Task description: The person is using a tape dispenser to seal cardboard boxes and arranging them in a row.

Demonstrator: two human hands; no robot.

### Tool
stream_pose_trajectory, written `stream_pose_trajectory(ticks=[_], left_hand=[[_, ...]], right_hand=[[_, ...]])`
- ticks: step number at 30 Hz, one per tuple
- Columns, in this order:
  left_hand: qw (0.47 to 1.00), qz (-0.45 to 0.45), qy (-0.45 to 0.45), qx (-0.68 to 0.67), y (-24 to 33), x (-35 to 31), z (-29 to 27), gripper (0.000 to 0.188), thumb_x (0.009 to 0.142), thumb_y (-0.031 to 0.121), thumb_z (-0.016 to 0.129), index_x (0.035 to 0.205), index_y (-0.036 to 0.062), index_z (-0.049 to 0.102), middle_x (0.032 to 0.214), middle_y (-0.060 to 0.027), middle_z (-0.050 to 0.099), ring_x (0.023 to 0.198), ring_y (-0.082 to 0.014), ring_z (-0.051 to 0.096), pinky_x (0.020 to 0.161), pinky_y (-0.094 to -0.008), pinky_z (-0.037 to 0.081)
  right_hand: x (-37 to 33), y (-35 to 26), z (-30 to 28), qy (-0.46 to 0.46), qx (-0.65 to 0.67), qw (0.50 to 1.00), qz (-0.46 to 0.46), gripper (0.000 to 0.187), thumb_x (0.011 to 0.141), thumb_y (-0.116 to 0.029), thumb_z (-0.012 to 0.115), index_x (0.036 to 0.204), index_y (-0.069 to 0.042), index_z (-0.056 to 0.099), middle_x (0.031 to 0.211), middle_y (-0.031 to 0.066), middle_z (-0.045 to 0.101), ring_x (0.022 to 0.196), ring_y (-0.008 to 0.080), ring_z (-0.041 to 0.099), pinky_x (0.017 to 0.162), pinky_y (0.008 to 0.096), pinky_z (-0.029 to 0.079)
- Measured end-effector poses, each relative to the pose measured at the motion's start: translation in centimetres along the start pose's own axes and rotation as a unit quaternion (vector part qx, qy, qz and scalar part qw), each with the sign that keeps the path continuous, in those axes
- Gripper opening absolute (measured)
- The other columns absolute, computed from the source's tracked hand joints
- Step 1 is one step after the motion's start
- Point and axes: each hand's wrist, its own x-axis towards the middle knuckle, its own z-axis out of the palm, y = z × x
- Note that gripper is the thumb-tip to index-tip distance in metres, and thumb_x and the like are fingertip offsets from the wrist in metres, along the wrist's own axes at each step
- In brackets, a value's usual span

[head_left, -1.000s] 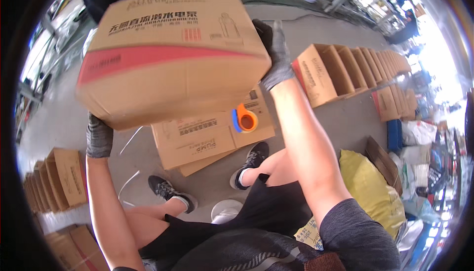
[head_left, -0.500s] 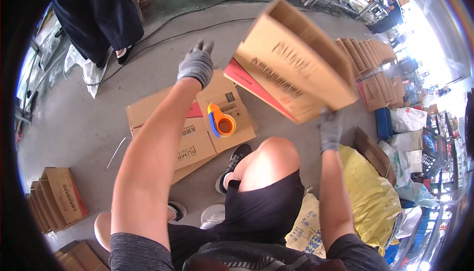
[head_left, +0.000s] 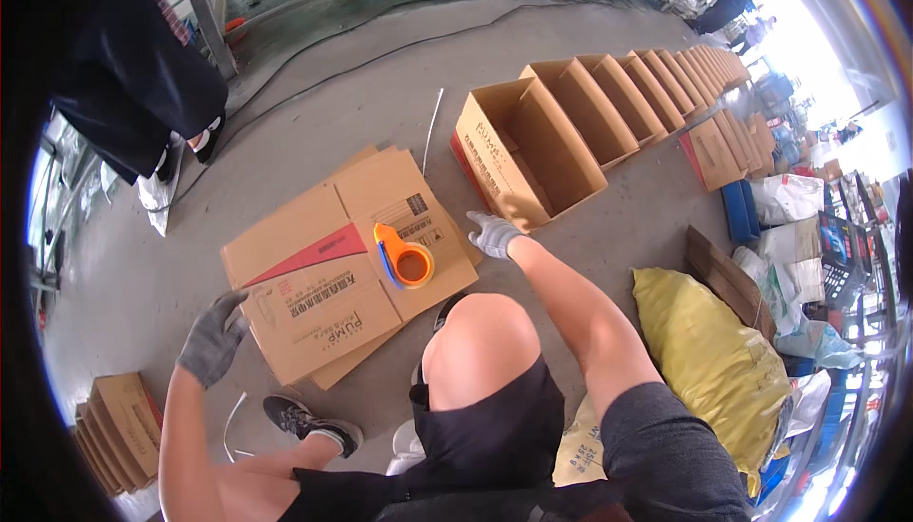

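Our left hand [head_left: 214, 338] wears a grey glove, its grip loosely spread, fingers curled a little, holding nothing. It hangs at the left edge of the flat box [head_left: 319, 289] on top of the stack of flattened cartons on the floor; we cannot tell whether the fingertips touch the cardboard. Our right hand [head_left: 495, 234], also gloved, has its grip slack and half open, and holds nothing. It sits just at the near lower corner of the open box [head_left: 518, 156], which stands on the floor with its flaps up, first in a long row of open boxes [head_left: 666, 80] running toward the upper right. Whether the glove touches that corner flap we cannot tell.

The tape gun [head_left: 404, 258], orange with a blue part, lies on the flat stack between our two hands, nearer the right. Our bent knee [head_left: 475, 332] rises below it, and a yellow sack [head_left: 709, 356] lies to the right.

Half a second ago our right hand held the box up in the air, tilted, while the left reached out above the stack. Now the box stands on the floor at the head of the row, the right hand has let go of it, and the left has come down to the stack's left edge.
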Motion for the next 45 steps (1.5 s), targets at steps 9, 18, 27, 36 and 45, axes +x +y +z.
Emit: stream_pose_trajectory(ticks=[9, 18, 27, 36, 45], left_hand=[[0.999, -0.025, 0.003, -0.027, -6.5, -2.4, 1.7, 0.047, 0.091, 0.008, 0.055, 0.136, -0.0012, 0.048, 0.14, -0.0216, 0.05, 0.134, -0.0335, 0.044, 0.113, -0.0396, 0.032], [0.999, -0.008, -0.022, -0.023, -6.1, 1.0, 2.1, 0.05, 0.087, 0.003, 0.057, 0.136, -0.0036, 0.047, 0.141, -0.0226, 0.049, 0.135, -0.0337, 0.043, 0.114, -0.0396, 0.031], [0.999, 0.003, -0.036, 0.014, -4.8, 1.5, 1.9, 0.051, 0.086, 0.009, 0.062, 0.135, 0.0003, 0.049, 0.136, -0.0233, 0.051, 0.131, -0.037, 0.045, 0.111, -0.0417, 0.035], [0.994, -0.031, -0.088, 0.048, -5.1, 4.8, 2.6, 0.052, 0.087, 0.01, 0.062, 0.136, 0.0016, 0.048, 0.136, -0.0229, 0.05, 0.132, -0.0369, 0.044, 0.112, -0.0413, 0.035], [0.991, -0.102, -0.081, 0.031, -5.4, 5.2, 1.0, 0.049, 0.093, 0.016, 0.057, 0.139, 0.0044, 0.046, 0.142, -0.0225, 0.047, 0.134, -0.037, 0.043, 0.111, -0.0419, 0.034]], right_hand=[[2.5, -5.0, -6.6, 0.196, -0.198, 0.96, 0.011, 0.041, 0.086, -0.018, 0.058, 0.126, -0.012, 0.054, 0.118, 0.0185, 0.063, 0.114, 0.037, 0.059, 0.094, 0.0447, 0.049], [4.3, -0.4, -8.8, 0.183, -0.056, 0.963, 0.188, 0.051, 0.084, -0.01, 0.057, 0.134, -0.01, 0.048, 0.104, 0.0235, 0.068, 0.101, 0.0361, 0.066, 0.085, 0.0482, 0.052], [5.9, -3.5, -10.7, 0.373, -0.173, 0.907, 0.087, 0.045, 0.084, -0.016, 0.061, 0.127, -0.008, 0.052, 0.114, 0.0193, 0.062, 0.112, 0.036, 0.058, 0.095, 0.0454, 0.049], [19.1, -0.3, -1.9, 0.165, 0.0, 0.974, 0.154, 0.072, 0.08, -0.022, 0.055, 0.149, -0.015, 0.035, 0.143, 0.0215, 0.046, 0.13, 0.0376, 0.048, 0.111, 0.0402, 0.037], [22.9, 11.6, -4.7, 0.098, -0.168, 0.969, 0.154, 0.084, 0.087, -0.033, 0.055, 0.157, -0.019, 0.01, 0.16, 0.0154, 0.019, 0.147, 0.0317, 0.022, 0.121, 0.038, 0.02]])
